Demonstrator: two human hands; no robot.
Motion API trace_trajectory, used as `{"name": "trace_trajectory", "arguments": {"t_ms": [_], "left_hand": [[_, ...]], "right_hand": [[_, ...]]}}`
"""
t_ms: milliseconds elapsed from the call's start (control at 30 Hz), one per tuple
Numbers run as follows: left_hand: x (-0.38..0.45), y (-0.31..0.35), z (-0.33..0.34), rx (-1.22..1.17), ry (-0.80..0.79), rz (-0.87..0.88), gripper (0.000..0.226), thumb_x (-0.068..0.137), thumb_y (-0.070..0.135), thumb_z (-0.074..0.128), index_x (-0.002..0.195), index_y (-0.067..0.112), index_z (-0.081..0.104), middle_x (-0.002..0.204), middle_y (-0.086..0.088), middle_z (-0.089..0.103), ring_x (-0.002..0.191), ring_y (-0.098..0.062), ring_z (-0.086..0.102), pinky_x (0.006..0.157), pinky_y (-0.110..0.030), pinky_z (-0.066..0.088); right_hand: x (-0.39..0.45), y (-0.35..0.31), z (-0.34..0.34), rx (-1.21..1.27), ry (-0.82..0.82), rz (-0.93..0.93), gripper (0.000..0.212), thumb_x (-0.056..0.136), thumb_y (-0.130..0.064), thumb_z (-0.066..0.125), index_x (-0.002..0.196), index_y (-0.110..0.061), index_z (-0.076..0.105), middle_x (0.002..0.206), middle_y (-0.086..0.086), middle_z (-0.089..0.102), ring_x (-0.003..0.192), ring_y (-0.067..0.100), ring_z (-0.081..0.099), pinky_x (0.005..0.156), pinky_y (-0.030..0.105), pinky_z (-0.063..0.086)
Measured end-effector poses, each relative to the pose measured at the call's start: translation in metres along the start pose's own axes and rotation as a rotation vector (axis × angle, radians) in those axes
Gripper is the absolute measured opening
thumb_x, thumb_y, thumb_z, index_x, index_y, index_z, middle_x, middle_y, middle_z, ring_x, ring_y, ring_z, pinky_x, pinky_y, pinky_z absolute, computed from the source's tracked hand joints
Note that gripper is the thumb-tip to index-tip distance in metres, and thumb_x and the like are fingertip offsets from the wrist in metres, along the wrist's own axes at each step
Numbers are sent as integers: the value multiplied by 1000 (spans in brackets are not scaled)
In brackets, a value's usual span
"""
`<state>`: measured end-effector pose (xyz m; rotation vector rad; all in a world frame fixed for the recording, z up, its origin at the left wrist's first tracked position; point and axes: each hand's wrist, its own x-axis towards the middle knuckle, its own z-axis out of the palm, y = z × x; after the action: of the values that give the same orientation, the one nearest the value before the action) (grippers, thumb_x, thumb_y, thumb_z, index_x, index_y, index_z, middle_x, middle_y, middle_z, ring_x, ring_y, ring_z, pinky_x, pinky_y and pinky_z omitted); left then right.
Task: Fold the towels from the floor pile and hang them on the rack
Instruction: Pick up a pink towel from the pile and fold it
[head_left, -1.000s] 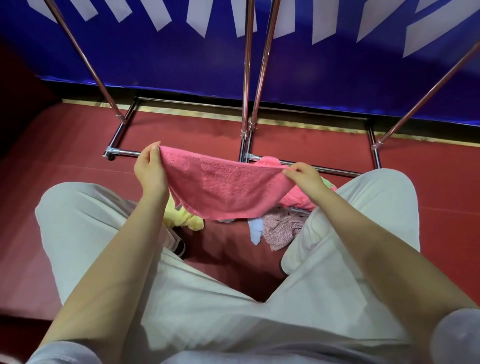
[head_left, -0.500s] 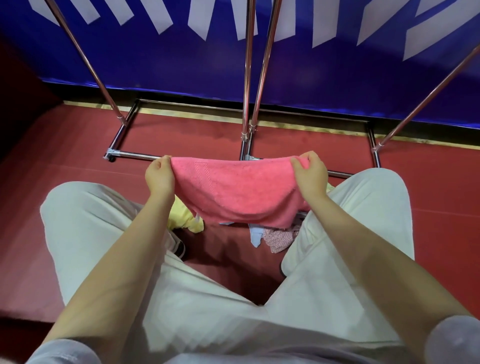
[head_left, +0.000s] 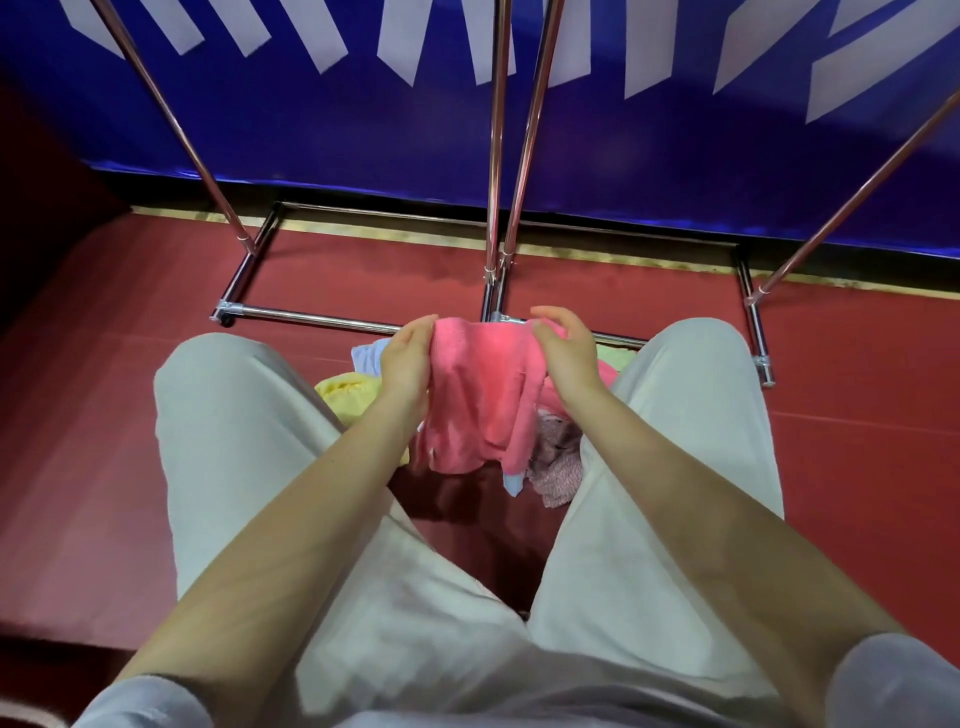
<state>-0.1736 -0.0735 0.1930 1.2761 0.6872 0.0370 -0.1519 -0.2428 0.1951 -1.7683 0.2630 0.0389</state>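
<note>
A pink towel (head_left: 480, 395) hangs bunched between my two hands, above the floor pile. My left hand (head_left: 408, 364) grips its left top edge. My right hand (head_left: 566, 353) holds the right top edge with the thumb, while its fingers are partly spread. Under the towel lies the pile: a yellow towel (head_left: 348, 397), a pale blue one (head_left: 366, 356) and a mauve patterned one (head_left: 558, 462). The metal rack (head_left: 498, 156) rises just beyond my hands; its hanging bars are out of view.
The rack's base bars (head_left: 311, 314) lie on the red floor (head_left: 104, 415) in front of my knees. My legs in pale trousers (head_left: 234, 441) flank the pile. A blue wall banner (head_left: 363, 130) stands behind the rack.
My hands have come much closer together, so the pink towel, stretched wide before, now droops folded and bunched between them. My right fingers have loosened.
</note>
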Motion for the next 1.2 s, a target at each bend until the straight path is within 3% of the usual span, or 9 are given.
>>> {"name": "trace_trajectory", "arguments": {"t_ms": [100,200,300,400,467,567,733,867,1200], "left_hand": [[-6,-3,12,12,-63,32,21,97,19,51,110,15,67,101,0,65,84,-10,57,67,-20,45],[-13,-4,23,-1,-123,56,19,98,18,50,109,14,65,105,-3,65,89,-12,58,76,-22,48],[-13,-7,28,-4,-152,51,20,98,20,51,110,16,66,111,-5,66,93,-13,57,84,-27,46],[-15,-8,33,-15,-158,28,22,98,20,52,113,15,66,113,-5,67,94,-13,60,78,-24,48],[-17,-9,37,-39,-160,12,21,98,19,52,113,15,66,108,-4,67,90,-12,61,72,-20,49],[-19,-8,40,-110,-164,-37,21,98,17,52,114,12,64,107,-8,66,83,-12,61,68,-19,50],[-17,-2,39,-200,-163,-114,29,99,17,50,123,5,60,99,-9,65,76,-13,62,60,-19,53],[-21,2,38,-238,-189,-140,22,99,16,49,115,8,61,85,-6,64,63,-9,63,54,-17,52],[-23,3,38,-195,-200,-159,23,99,18,51,114,7,63,83,-6,65,68,-12,61,53,-18,51]], "right_hand": [[-8,-5,6,-4,-78,-112,21,92,-4,53,104,-15,66,103,-7,64,78,-3,54,72,6,43],[-11,-7,10,-15,-122,-159,25,91,-6,54,86,-30,61,92,-21,62,81,1,56,70,19,46],[-11,-9,13,15,-144,-140,27,91,-4,55,79,-28,55,90,-21,59,83,-1,56,66,17,46],[-12,-11,13,21,-156,-145,22,91,-4,55,81,-23,56,95,-14,59,92,6,57,64,15,47],[-13,-13,12,29,-171,-130,16,91,-2,53,86,-16,57,91,-7,59,81,3,56,62,8,46],[-12,-13,11,152,-208,-29,21,91,2,46,84,-13,59,81,2,59,67,12,58,65,26,54],[-13,-16,13,208,-267,8,33,90,10,35,87,-12,60,85,12,59,70,16,66,69,26,59],[-17,-18,13,125,-269,-87,23,94,4,48,89,-15,59,79,6,65,64,10,67,68,24,58],[-16,-17,8,-64,-238,-228,25,92,-3,55,84,-27,59,65,0,64,53,8,61,57,21,52]]}}
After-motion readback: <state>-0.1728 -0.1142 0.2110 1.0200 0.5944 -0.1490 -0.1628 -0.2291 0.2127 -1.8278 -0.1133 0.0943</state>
